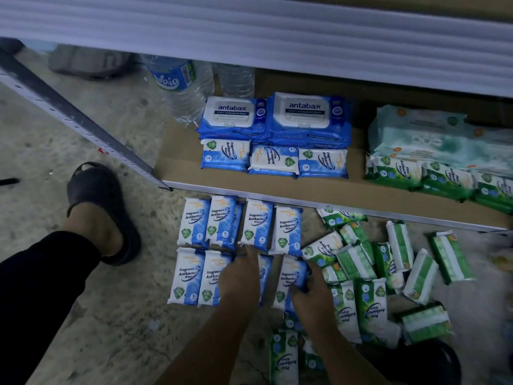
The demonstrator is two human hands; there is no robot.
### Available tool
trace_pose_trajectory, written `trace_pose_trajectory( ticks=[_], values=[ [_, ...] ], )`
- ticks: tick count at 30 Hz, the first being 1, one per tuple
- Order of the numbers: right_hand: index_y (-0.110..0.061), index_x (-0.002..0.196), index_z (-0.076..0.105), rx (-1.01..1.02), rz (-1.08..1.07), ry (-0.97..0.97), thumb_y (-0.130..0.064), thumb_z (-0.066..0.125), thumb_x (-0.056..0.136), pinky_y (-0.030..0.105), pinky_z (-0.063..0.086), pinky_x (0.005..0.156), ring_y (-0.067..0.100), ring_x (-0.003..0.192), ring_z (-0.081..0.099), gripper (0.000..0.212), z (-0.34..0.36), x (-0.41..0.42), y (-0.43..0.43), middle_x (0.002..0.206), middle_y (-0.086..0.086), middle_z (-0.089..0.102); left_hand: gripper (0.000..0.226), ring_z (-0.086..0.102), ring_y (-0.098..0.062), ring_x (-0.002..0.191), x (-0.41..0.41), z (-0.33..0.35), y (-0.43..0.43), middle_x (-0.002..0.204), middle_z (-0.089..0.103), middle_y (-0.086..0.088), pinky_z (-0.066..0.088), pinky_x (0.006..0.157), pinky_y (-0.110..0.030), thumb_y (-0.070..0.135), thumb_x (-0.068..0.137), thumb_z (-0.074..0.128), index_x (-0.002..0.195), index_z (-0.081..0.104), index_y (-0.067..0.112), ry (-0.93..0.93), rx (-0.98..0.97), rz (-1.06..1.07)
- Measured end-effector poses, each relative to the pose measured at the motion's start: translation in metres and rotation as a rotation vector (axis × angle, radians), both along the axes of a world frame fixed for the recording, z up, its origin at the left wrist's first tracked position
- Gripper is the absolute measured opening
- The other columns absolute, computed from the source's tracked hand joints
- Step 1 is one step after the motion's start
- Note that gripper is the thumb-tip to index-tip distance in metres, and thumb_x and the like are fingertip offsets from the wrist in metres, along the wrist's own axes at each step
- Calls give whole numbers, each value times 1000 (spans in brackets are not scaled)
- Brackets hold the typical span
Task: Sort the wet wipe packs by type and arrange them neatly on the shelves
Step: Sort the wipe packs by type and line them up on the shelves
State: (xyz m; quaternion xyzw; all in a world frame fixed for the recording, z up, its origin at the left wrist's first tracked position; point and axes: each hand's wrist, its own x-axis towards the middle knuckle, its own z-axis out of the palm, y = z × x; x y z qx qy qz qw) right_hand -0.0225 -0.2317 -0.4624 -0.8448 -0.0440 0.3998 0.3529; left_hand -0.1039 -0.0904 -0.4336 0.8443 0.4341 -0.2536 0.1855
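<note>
Blue wipe pack [290,273], long axis pointing at the shelf [180,168], sits in the right grip [308,291]; left grip [238,279] lies flat.

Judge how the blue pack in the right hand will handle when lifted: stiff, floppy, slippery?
Probably soft: the blue pack is a film pouch with crimped ends, so it may sag. Its glossy wrap looks slippery, though the right hand grips both sides. Flat-lying, it seems unlikely to roll.
</note>
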Motion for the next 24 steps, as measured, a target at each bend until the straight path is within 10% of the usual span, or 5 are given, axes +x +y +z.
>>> trace_pose_trajectory(
  ticks=[7,16,24],
  values=[
    [-33,146,43,5,64,-37,-4,61,93,36,53,83,22,106,59,63,-7,-1,9,130,4,58,78,68,-25,100,-8,-8,-3,115,68,-9,54,76,-35,28,97,61,154,8,17,-38,-72,46],
    [-39,144,42,-35,251,-79,-9,67,92,18,47,69,9,86,56,65,-8,3,6,111,0,51,74,68,-25,100,-15,-15,-7,113,67,-8,57,78,-38,33,96,61,153,15,21,-79,-92,142],
    [-32,148,37,-95,170,-83,-14,67,92,36,54,79,25,101,64,66,-8,-6,12,116,1,60,72,68,-25,99,-18,-26,-8,112,67,-8,59,78,-39,33,96,60,152,15,20,-70,-71,132]
  ],
)
